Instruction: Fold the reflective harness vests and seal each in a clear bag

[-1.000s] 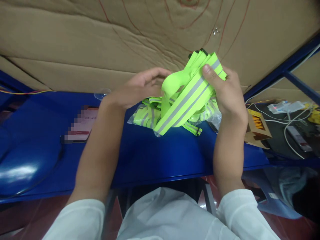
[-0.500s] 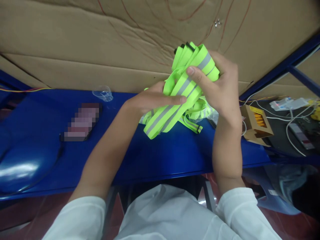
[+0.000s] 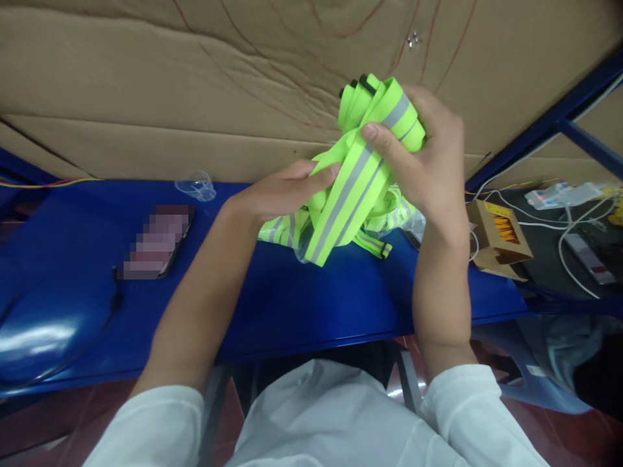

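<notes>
A folded bundle of neon-yellow reflective straps (image 3: 360, 181) with grey stripes and black buckles at its top hangs above the table. My right hand (image 3: 431, 155) is closed around its upper part, thumb across the front. Lower on the left, my left hand (image 3: 287, 188) is closed on a loop of the same strap, its thumb lying on the band and its other fingers partly hidden behind. More yellow reflective straps (image 3: 280, 232), some in clear plastic, lie behind and below the bundle. One loose strap end with a black buckle (image 3: 386, 250) rests on the table.
On the blue table (image 3: 302, 311) at left lie a phone (image 3: 158, 243) with a blurred screen and a clear plastic cup (image 3: 195, 186). An open cardboard box (image 3: 501, 237) and white cables (image 3: 564, 224) sit at right. Brown cardboard (image 3: 146, 78) covers the back.
My left hand has shifted left and its thumb is off the bundle's long front band. That band now hangs more steeply. My right hand keeps its grip.
</notes>
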The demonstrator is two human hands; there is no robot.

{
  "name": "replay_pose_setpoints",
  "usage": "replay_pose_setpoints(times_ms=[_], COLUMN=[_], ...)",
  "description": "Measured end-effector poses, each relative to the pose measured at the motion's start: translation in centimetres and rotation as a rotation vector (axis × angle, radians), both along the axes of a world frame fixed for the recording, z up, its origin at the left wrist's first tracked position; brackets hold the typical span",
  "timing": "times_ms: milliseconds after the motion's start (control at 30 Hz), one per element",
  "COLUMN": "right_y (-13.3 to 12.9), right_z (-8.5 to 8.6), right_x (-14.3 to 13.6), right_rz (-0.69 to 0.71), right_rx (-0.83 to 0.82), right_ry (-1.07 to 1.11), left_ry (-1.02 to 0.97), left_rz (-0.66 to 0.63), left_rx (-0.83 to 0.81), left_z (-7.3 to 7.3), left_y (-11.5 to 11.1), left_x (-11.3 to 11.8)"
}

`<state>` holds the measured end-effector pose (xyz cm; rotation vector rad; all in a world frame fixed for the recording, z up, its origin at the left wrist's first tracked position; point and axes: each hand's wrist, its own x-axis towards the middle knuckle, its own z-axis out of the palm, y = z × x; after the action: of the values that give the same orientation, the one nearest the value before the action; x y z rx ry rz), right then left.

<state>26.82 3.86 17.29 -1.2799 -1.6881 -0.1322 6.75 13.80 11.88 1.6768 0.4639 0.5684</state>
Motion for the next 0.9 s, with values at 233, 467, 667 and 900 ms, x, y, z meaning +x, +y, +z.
replay_pose_setpoints(times_ms=[233,467,667,900], right_y=[0.1,-0.2,-0.1,0.4], right_z=[-0.2,-0.2,-0.6,-0.8], right_x=[-0.6,-1.6,-2.6,-2.2], right_rz=[0.059,0.071,-0.050,-0.028], right_rx=[0.000,0.011,-0.172,0.054], right_ry=[0.016,0.003,0.010,0.078], left_ry=[-0.028,-0.086,0.002,-0.214], left_rz=[-0.085,-0.040,-0.062,-0.201], left_rx=[-0.070,0.082,-0.052,-0.280], left_z=[0.7,1.8,0.9,-0.9], left_y=[0.4,-1.2,-1.4,-3.5], left_x=[-0.8,-0.2,0.3,3.5])
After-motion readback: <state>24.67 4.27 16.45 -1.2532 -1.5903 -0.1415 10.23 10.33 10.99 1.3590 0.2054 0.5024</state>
